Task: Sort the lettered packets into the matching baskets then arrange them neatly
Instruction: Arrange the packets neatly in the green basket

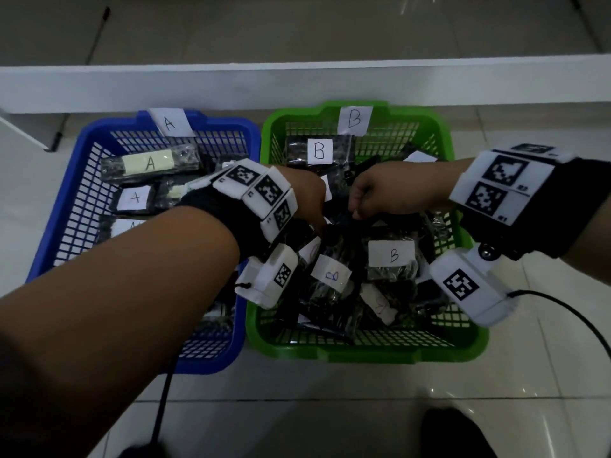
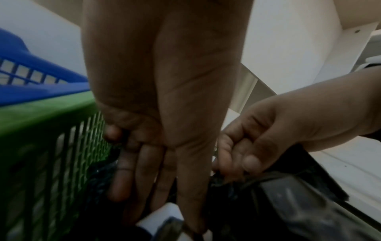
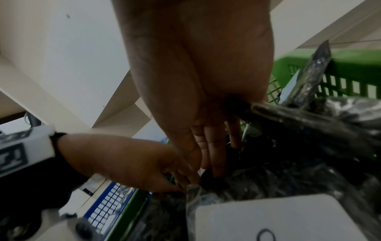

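A blue basket tagged A stands on the left and holds several dark packets with A labels. Beside it, a green basket tagged B is piled with dark packets bearing B labels. Both hands are in the middle of the green basket. My left hand reaches down with straight fingers that touch the pile beside a white label. My right hand pinches the edge of a dark packet with curled fingers. That packet's letter is hidden.
A low white ledge runs behind both baskets. The baskets sit on a glossy tiled floor. A black cable trails from the right wrist. A thin black pole lies at the far left, and a dark shoe shows at the bottom.
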`<action>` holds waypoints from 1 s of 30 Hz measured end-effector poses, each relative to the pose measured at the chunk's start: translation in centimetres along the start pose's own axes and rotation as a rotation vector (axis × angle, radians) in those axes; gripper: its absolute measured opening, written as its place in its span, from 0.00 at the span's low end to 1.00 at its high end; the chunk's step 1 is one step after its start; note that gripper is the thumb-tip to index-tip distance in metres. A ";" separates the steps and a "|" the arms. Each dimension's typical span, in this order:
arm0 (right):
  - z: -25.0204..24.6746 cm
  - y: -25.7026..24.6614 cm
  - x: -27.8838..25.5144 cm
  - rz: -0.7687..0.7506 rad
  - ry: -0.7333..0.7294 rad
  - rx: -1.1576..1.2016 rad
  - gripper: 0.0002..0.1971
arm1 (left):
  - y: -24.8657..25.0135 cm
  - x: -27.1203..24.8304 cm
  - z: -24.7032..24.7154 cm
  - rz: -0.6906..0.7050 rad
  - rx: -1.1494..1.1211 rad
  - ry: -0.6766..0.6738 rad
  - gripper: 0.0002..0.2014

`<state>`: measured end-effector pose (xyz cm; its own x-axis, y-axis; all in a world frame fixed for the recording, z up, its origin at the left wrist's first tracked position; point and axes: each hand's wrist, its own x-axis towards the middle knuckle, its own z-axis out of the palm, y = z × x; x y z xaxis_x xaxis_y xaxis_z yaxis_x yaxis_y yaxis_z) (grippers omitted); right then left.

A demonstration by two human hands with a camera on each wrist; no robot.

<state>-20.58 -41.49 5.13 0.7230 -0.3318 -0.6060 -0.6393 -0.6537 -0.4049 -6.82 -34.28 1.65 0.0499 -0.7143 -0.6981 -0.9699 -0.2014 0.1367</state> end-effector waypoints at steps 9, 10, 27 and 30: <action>0.2 0.6 0.5 0.016 0.082 -0.027 0.23 | 0.0 0.3 0.1 0.066 -0.035 -0.167 0.16; 0.3 0.7 0.5 0.020 0.073 -0.026 0.24 | -0.1 0.2 0.0 0.060 -0.040 -0.161 0.19; 2.3 1.3 1.0 -0.012 -0.052 -0.538 0.21 | 0.9 0.2 0.2 0.122 0.071 -0.040 0.21; 2.3 1.2 1.3 -0.011 -0.041 -0.535 0.23 | 0.9 0.0 0.1 0.142 0.095 0.006 0.21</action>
<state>-21.02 -41.15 2.23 0.7110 -0.3033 -0.6344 -0.4014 -0.9158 -0.0120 -7.76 -34.41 1.67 -0.0880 -0.7349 -0.6724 -0.9854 -0.0345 0.1666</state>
